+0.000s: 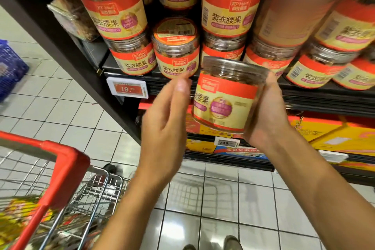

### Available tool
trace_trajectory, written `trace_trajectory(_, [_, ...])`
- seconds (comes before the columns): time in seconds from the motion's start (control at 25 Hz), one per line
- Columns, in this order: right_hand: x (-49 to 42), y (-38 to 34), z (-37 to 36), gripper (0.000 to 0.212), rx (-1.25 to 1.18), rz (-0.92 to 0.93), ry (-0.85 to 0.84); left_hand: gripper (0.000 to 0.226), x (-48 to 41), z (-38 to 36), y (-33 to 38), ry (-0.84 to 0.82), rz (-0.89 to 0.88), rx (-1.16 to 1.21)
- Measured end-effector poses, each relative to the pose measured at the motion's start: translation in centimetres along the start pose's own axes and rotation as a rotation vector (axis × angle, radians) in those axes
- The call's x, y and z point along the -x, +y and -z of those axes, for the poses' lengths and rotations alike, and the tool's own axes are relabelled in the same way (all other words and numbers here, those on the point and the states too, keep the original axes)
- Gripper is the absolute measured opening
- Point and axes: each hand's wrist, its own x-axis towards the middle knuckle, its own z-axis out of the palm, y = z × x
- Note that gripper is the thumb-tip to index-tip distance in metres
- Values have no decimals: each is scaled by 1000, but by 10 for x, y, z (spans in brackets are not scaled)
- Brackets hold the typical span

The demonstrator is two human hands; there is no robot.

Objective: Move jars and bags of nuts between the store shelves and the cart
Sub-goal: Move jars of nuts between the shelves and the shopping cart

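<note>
My right hand [269, 111] grips a clear plastic jar of nuts [227, 97] with a red and yellow label, held upright in front of the shelf edge. My left hand [166, 119] hovers just left of the jar, fingers apart, not touching it. Several matching jars [176, 46] stand stacked in two layers on the dark shelf [154, 79] behind. The red-rimmed wire cart [67, 170] sits at the lower left with yellow bags [14, 221] blurred inside it.
A price tag [127, 89] reading 18 hangs on the shelf edge. Yellow and orange boxes [324, 130] fill the lower shelf. A blue basket [10, 69] stands on the tiled floor at far left. My shoes [231, 242] show at the bottom.
</note>
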Motion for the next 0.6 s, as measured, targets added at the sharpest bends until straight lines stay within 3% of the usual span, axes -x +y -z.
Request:
trace_trajectory(0.08, [-2,-2,-18,65,77,49,-73,59,1,-9,6,-94,-55,-51])
trace_trajectory(0.16, [3,-6,-39,72,214,115,-141,80,-4,-12,12,-11,-124,-49])
trace_trajectory(0.28, [4,-10,-53,75,280,229,-191,77,-13,-8,10,138,-249,-4])
trace_trajectory(0.4, [13,-3,-47,50,391,641,-52,70,-28,-4,18,275,-348,-4])
trace_trajectory(0.48, [23,3,-42,35,438,850,-44,79,-45,-5,23,358,-406,-72])
trace_trajectory(0.6, [22,6,-43,39,467,839,-199,92,-68,-13,26,450,-495,-203])
